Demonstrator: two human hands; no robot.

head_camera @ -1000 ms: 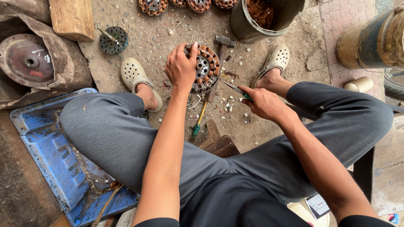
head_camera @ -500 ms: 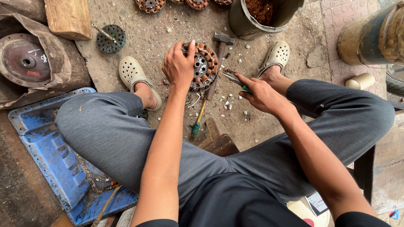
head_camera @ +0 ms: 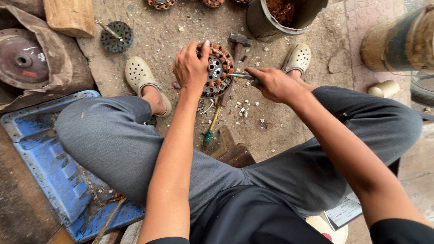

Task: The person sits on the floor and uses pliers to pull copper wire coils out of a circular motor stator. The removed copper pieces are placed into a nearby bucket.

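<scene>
Holding stator [head_camera: 219, 68] under left hand [head_camera: 192, 68] | right hand [head_camera: 271, 83] grips tool [head_camera: 242, 76] | bucket [head_camera: 271, 27]: copper wire [head_camera: 282, 10]

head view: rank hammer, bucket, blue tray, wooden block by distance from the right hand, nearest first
From the right hand:
1. Hammer, just above and left of it, by the wound coil disc.
2. Bucket, farther up at the top edge.
3. Wooden block, top left corner.
4. Blue tray, lower left, beyond the knee.
</scene>
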